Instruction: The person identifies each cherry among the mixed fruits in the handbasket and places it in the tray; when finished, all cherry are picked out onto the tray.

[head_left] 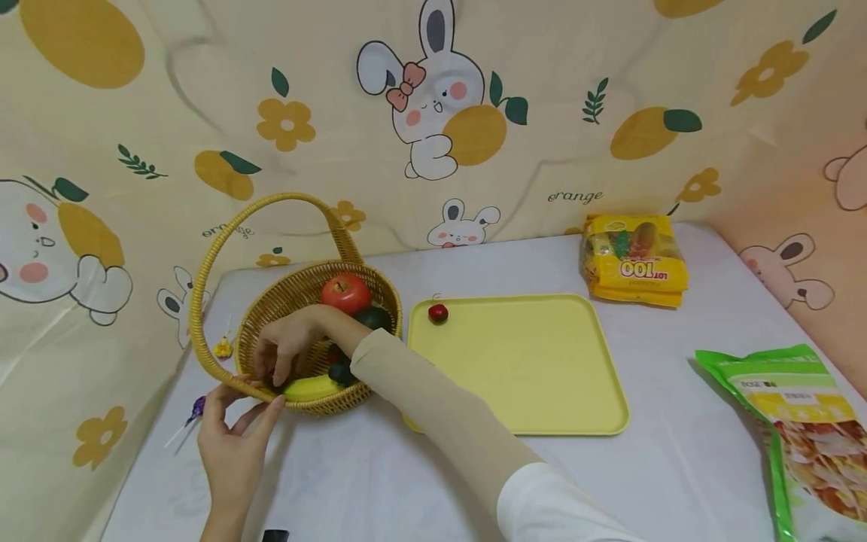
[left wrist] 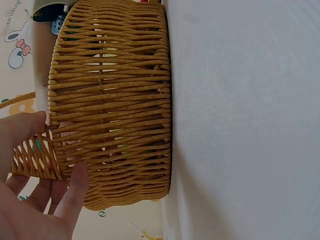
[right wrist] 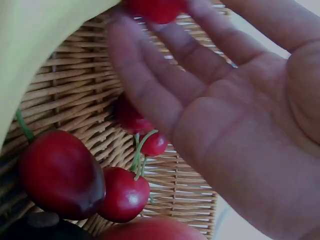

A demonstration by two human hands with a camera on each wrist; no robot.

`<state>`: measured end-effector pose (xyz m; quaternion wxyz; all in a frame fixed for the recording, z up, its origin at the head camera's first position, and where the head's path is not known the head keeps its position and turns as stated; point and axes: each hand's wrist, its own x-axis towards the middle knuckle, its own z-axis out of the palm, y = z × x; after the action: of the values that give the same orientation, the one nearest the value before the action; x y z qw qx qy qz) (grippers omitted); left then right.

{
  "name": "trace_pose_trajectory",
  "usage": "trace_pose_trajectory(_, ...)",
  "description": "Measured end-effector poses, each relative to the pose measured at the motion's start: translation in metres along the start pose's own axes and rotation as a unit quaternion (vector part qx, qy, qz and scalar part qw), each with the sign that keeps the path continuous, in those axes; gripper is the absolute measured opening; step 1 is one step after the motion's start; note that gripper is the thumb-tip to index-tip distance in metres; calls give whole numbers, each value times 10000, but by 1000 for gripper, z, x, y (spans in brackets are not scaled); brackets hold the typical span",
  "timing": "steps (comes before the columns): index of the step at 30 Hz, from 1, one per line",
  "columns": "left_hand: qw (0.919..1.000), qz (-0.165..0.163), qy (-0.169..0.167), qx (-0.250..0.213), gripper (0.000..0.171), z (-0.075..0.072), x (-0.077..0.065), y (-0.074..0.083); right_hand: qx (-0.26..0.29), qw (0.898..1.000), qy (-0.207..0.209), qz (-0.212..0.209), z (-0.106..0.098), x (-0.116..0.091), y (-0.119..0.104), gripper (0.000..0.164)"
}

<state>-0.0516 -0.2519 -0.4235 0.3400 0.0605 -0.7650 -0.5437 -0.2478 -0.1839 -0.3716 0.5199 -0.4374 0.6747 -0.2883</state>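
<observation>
My left hand [head_left: 233, 452] grips the rim of the wicker basket [left wrist: 115, 100] at the foot of its handle [head_left: 198, 301], thumb and fingers on either side. Inside the basket my right hand [head_left: 291, 340] reaches down with bent fingers beside a yellow banana [head_left: 313, 388]. At its fingertips the right wrist view shows a red cherry [right wrist: 157, 7], partly cut off by the top edge. More cherries [right wrist: 125, 195] with green stems lie under the palm. A red apple [head_left: 345, 293] and a dark green fruit [head_left: 374, 318] sit at the basket's far right side.
Right of the basket is a yellow tray [head_left: 521, 369] with one cherry [head_left: 438, 313] in its corner. A yellow snack bag [head_left: 633, 260] stands behind, and a green-edged bag [head_left: 806, 429] lies at far right. Two lollipops, yellow [head_left: 223, 347] and purple [head_left: 196, 409], lie left of the basket.
</observation>
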Motion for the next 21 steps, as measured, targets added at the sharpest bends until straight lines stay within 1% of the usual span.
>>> trace_pose_trajectory(2,10000,36,-32,10,54,0,0,0,-54,10000,17,-54,0,0,-1,23)
trace_pose_trajectory(4,10000,41,-53,32,53,0,0,0,15,9997,128,-191,-1,-2,-2,20)
trace_pose_trajectory(6,9999,57,-75,65,53,0,0,1,83,9983,296,-487,-4,-6,-4,18)
trace_pose_trajectory(8,9999,26,-93,66,54,1,0,1,124,9953,554,-787,-10,-16,-7,20)
trace_pose_trajectory(11,9999,24,-118,97,54,3,0,1,235,9860,988,-1321,-22,-41,-11,22)
trace_pose_trajectory(13,9998,12,-120,129,54,3,0,1,32,9774,1312,-1656,-31,-62,-11,21)
trace_pose_trajectory(14,9998,11,-118,153,54,4,0,1,-69,9714,1508,-1832,-34,-74,-10,20)
trace_pose_trajectory(16,9997,-18,-112,199,54,3,-1,1,-275,9575,1940,-2119,-41,-97,-1,18)
trace_pose_trajectory(18,9996,-67,-83,245,54,2,-1,2,-508,9421,2416,-2270,-45,-121,13,21)
trace_pose_trajectory(21,9995,-132,-53,276,54,1,-1,3,-195,9252,3053,-2246,-45,-155,41,27)
